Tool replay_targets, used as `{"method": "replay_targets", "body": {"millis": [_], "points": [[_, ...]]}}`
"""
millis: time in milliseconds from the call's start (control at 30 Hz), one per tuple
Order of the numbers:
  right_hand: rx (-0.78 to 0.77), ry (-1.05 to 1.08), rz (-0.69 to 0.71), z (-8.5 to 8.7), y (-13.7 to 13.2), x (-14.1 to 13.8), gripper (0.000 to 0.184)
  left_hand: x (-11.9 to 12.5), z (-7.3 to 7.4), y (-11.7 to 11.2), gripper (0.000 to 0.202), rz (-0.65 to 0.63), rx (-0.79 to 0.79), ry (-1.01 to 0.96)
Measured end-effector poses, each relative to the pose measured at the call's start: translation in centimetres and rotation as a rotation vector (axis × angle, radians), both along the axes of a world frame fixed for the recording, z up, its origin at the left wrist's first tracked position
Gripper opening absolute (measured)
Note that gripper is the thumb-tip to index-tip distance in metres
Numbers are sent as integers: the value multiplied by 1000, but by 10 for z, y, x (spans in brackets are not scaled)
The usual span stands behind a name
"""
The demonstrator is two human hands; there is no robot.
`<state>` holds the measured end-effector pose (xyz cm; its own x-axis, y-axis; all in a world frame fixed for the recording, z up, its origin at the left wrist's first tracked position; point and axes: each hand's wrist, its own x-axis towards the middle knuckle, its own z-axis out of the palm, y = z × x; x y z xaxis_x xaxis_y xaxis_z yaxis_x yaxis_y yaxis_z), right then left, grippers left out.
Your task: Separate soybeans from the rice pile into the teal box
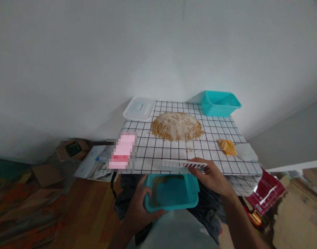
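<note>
My left hand (140, 204) grips the left rim of a teal plastic tub (174, 197) held over my lap, just below the table's near edge. A few tan beans lie inside the tub along its left side. My right hand (212, 176) pinches a white slotted strainer tray (181, 165) lying flat at the near edge of the table, above the tub. A heap of tan beans mixed with white rice (177, 126) sits in the middle of the grid-patterned tablecloth (212, 133).
A second teal tub (220, 103) stands at the far right corner and a white lid (139, 108) at the far left, against the wall. A folded orange cloth (227, 147) and a pink blurred object (122, 152) lie near the table's sides. Boxes and bags clutter the floor.
</note>
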<state>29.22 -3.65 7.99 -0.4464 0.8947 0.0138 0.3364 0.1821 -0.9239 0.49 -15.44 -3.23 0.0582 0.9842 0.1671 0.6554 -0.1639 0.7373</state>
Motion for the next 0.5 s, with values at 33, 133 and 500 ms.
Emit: {"method": "replay_targets", "body": {"millis": [33,133,500], "points": [[-6,6,-20,-1,0,4,25,0,-1,0,50,1,-1,11],[-32,17,-110,-5,0,18,27,0,-2,0,50,-29,-13,56],[52,-46,-553,-16,-3,82,35,26,-9,13,52,-183,-42,37]]}}
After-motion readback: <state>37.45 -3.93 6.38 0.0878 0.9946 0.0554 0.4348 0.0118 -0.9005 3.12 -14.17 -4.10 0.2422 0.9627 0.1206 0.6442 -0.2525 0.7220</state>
